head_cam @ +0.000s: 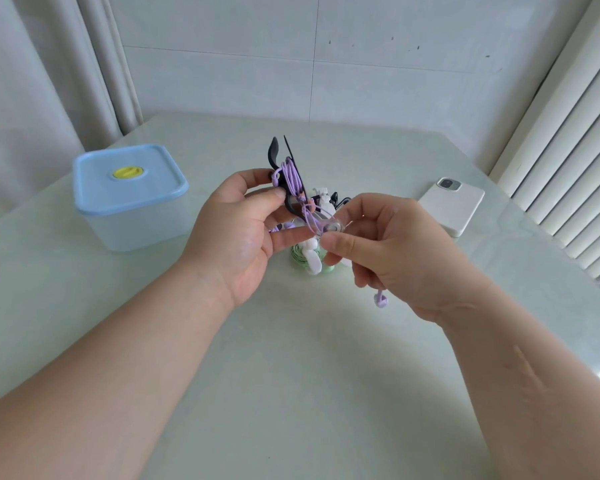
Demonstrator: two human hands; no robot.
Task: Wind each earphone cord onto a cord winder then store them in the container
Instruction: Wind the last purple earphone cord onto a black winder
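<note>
Left hand [236, 233] fingers pinch the black cord winder [280, 168] upright above the table [291, 375], purple earphone cord [289, 174] mostly wound on it; right hand [388, 244] fingers pinch the loose tail just right of it, an earbud [380, 300] dangling below. Cord looks light and limp — probably springs loose if slack — so grip the stiff winder's edge and keep the tail taut. The container [132, 211] sits left, lid on.

A white phone [451, 205] lies face-down on the table [326, 341].
</note>
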